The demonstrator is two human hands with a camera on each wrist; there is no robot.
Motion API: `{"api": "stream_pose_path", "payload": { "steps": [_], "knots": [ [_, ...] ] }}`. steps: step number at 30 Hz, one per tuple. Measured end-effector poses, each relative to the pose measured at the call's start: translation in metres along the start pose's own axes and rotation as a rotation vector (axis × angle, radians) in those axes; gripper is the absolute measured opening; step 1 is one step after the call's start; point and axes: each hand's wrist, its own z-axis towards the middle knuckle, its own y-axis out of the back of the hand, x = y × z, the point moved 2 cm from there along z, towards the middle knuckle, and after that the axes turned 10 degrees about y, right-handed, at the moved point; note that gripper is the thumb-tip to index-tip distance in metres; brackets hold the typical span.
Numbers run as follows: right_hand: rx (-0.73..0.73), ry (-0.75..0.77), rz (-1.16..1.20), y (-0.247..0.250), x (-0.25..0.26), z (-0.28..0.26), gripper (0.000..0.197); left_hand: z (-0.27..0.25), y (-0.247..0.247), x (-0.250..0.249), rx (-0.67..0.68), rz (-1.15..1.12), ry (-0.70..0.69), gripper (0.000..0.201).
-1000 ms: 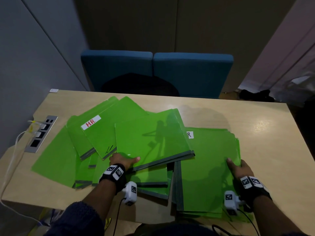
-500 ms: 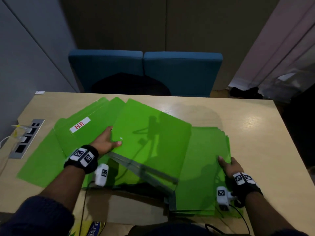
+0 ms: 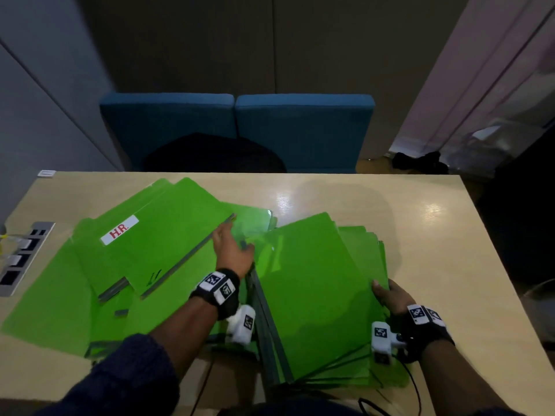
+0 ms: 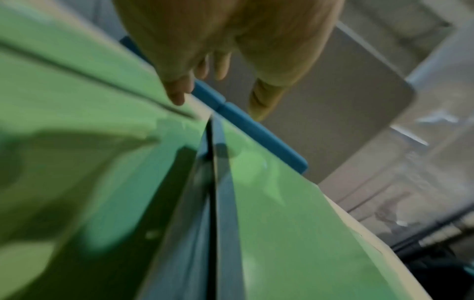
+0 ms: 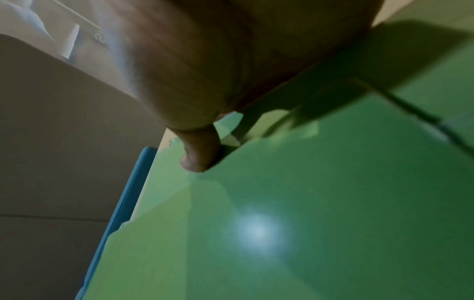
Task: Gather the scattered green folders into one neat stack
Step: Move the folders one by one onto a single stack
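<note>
Green folders (image 3: 168,250) lie fanned and overlapping across the left half of the pale wooden table (image 3: 435,223), the upper one bearing a white label marked "H.R." (image 3: 119,234) in red. They are thin, glossy plastic sheets with grey spine strips, slick enough to throw back the light. At the middle, the left hand (image 3: 232,250) hovers over the seam between that loose spread and the growing stack (image 3: 315,295) to the right; its fingers (image 4: 177,91) are straight and released, holding nothing, one tip close to a folder's edge. The stack's top folder sits skewed, its corners fanned. At the far right, the right hand (image 3: 390,295) braces the stack's edge, thumb (image 5: 198,152) pressed on top; the other fingers are hidden. Gathering looks partly done. Next, the left hand would probably need to slide another folder rightward, then square the edges.
</note>
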Motion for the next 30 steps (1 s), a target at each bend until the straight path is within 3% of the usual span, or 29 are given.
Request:
{"api": "stream_pose_path", "payload": {
  "steps": [2, 3, 5, 9, 15, 20, 23, 26, 28, 30],
  "knots": [
    [-0.008, -0.044, 0.026, 0.000, 0.001, 0.001, 0.047, -0.009, -0.019, 0.027, 0.172, 0.015, 0.199, 0.092],
    [-0.011, -0.064, -0.012, 0.000, 0.003, 0.002, 0.049, -0.015, -0.025, 0.032, 0.245, 0.028, 0.192, 0.095],
    [-0.019, -0.070, -0.100, -0.001, 0.009, -0.001, 0.060, -0.024, -0.037, 0.032, 0.261, 0.056, 0.110, 0.099],
    [0.008, 0.013, -0.263, -0.002, 0.002, 0.001, 0.097, -0.039, -0.058, 0.015, 0.359, 0.145, 0.039, 0.111],
    [-0.019, 0.104, -0.131, -0.003, 0.001, -0.019, 0.060, -0.062, -0.069, 0.018, 0.460, 0.198, 0.033, 0.101],
    [-0.045, 0.068, -0.165, -0.003, -0.003, -0.025, 0.058, -0.075, -0.071, 0.025, 0.561, 0.242, 0.093, 0.104],
    [-0.084, 0.044, -0.098, -0.005, -0.020, -0.024, 0.063, -0.081, -0.068, 0.027, 0.612, 0.149, 0.123, 0.101],
    [-0.129, 0.049, 0.003, -0.002, -0.025, -0.024, 0.059, -0.078, -0.054, 0.023, 0.628, 0.015, 0.118, 0.087],
    [-0.128, 0.045, 0.090, 0.004, -0.015, -0.028, 0.045, -0.072, -0.036, 0.015, 0.615, -0.125, 0.083, 0.067],
    [-0.142, 0.060, 0.159, 0.010, -0.006, -0.024, 0.044, -0.060, -0.012, 0.013, 0.534, -0.241, 0.015, 0.053]
  ]
}}
